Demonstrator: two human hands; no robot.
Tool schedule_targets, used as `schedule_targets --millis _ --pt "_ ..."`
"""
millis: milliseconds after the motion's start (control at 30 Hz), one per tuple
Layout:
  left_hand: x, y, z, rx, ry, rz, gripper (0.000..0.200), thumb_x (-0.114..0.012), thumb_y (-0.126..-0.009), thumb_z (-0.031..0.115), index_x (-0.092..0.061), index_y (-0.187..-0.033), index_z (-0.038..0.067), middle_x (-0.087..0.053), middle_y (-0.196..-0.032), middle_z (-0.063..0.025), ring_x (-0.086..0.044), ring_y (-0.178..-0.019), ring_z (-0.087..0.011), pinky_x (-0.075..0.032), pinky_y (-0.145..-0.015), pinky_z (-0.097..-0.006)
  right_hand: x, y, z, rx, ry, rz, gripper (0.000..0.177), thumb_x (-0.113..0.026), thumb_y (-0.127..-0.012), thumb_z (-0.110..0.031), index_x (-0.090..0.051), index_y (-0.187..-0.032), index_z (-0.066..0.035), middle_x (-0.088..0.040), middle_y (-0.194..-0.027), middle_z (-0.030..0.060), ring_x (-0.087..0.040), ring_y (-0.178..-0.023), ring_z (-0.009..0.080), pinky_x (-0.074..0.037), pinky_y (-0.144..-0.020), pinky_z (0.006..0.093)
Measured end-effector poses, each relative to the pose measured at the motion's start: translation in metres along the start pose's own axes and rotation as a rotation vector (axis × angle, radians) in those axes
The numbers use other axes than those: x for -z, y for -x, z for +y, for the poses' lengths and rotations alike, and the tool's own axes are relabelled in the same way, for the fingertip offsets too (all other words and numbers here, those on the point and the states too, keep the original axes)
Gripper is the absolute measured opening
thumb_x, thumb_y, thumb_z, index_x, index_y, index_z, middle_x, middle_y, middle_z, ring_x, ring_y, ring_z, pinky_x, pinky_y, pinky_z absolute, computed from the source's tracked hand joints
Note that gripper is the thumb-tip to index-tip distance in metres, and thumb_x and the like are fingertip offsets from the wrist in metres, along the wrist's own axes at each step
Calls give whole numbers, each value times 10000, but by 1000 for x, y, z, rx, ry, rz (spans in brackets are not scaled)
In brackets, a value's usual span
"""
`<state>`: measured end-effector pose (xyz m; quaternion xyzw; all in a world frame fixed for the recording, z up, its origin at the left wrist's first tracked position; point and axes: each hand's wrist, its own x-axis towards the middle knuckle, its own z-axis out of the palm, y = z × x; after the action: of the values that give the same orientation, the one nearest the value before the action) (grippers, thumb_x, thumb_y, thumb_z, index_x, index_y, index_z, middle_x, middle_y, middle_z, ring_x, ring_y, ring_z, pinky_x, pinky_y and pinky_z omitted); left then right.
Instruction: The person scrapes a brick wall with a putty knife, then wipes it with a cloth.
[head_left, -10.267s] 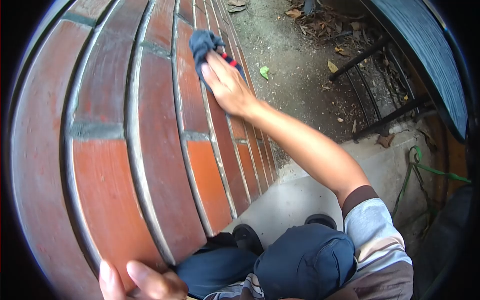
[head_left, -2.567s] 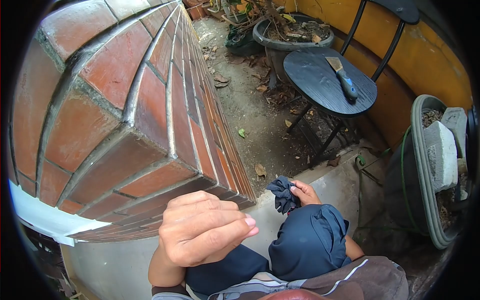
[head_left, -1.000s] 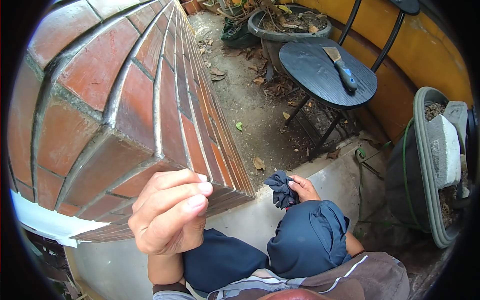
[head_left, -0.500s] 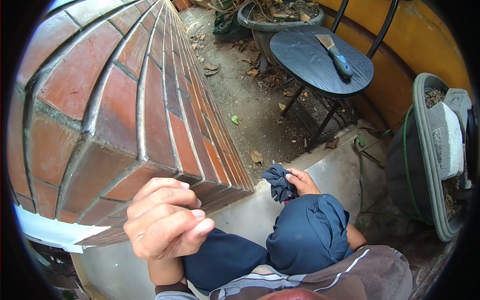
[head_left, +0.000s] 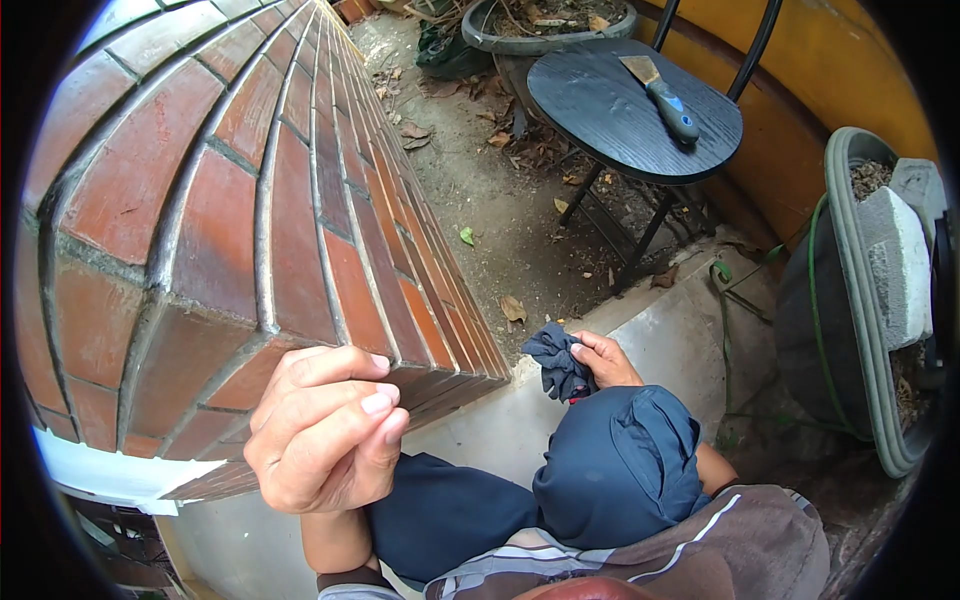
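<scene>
Beside the near corner of the brick wall (head_left: 215,235), my left hand (head_left: 320,430) is raised with its fingers curled and the thumb pressed near the fingertips. Whatever may be in that pinch is hidden or too small to make out. My right hand (head_left: 607,360) is closed on a crumpled dark cloth (head_left: 558,362), just beyond my bent knee (head_left: 610,470). A small bit of red shows under the cloth.
A scraper (head_left: 662,100) lies on a round black chair seat (head_left: 600,110). To the right stands a large grey planter (head_left: 830,330) holding a white block (head_left: 893,270). Another planter (head_left: 490,40) is behind the chair. White material (head_left: 110,468) borders the wall's lower left.
The fingers of my left hand have drawn slightly closer together, with the thumb turned upward. My right hand still grips the cloth. The whole view has shifted a little.
</scene>
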<state>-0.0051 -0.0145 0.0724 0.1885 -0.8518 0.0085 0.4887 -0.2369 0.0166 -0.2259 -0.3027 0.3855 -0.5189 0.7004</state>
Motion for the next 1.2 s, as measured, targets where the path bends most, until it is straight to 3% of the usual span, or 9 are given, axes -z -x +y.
schedule_targets --millis 367,600,733,833,933,1033,1100,1167,1200 --pt "2 -1 1 -1 19 -64 148 -751 -801 22 -661 -918 11 -645 -692 -83 -664 -653 -240 -526 -618 -361 -1 1 -1 -9 -10 3 260 -504 -1002 -141 -590 -1182 25 -662 -986 13 -611 -848 60 -499 -787 233" --pt "8 2 -1 -27 -81 -5 208 -768 -814 127 -582 -816 34 -600 -649 -50 -645 -716 -318 -528 -629 -409 -11 3 -13 68 -96 12 296 -488 -1007 -134 -553 -1246 27 -662 -1029 41 -630 -870 87 -518 -812 261" --pt "25 8 -7 -178 -382 56 112 -599 -971 119 -575 -960 10 -652 -854 -143 -586 -1022 -396 -447 -929 -520 -6 -6 1 78 -147 26 322 -461 -1003 -100 -522 -1292 27 -651 -1079 64 -621 -939 116 -496 -864 264" --pt "40 4 -18 -361 -685 62 115 -637 -932 50 -623 -1031 -6 -669 -1103 -182 -524 -1230 -417 -418 -1040 -536 -6 -12 9 55 -196 -15 357 -459 -991 -94 -501 -1325 27 -629 -1132 58 -590 -993 102 -466 -902 255" --pt "27 -2 -21 -224 -869 129 351 -702 -879 59 -595 -1208 -1 -521 -1331 -192 -440 -1329 -370 -365 -1109 -513 -20 -33 18 77 -149 -79 417 -478 -1005 -131 -455 -1387 33 -586 -1246 77 -556 -1101 129 -426 -982 264" --pt "15 -1 -20 -117 -997 77 673 -788 -819 152 -482 -1404 16 -298 -1545 -201 -295 -1437 -345 -290 -1165 -498 -72 -51 -7 315 82 -82 480 -498 -1020 -182 -404 -1434 41 -550 -1328 103 -523 -1195 153 -401 -1036 276" --pt "10 -1 -24 -122 -1064 21 813 -817 -793 208 -400 -1467 27 -221 -1583 -209 -212 -1472 -351 -241 -1182 -502 -105 -53 -37 529 207 -301 516 -489 -1032 -231 -375 -1461 32 -515 -1382 165 -495 -1282 231 -353 -1100 329" --pt "7 0 -26 -122 -1100 -6 892 -826 -781 227 -339 -1504 35 -188 -1595 -218 -154 -1492 -352 -203 -1192 -506 -131 -75 -47 998 484 -453 457 -458 -1027 -200 -428 -1425 23 -513 -1365 215 -491 -1293 330 -304 -1145 440" --pt "7 -1 -27 -127 -1106 -9 909 -824 -781 226 -319 -1513 37 -182 -1596 -223 -135 -1497 -351 -188 -1194 -509 -138 -86 -35 1032 503 -372 431 -444 -1023 -190 -451 -1399 22 -512 -1358 221 -479 -1300 351 -275 -1154 475"
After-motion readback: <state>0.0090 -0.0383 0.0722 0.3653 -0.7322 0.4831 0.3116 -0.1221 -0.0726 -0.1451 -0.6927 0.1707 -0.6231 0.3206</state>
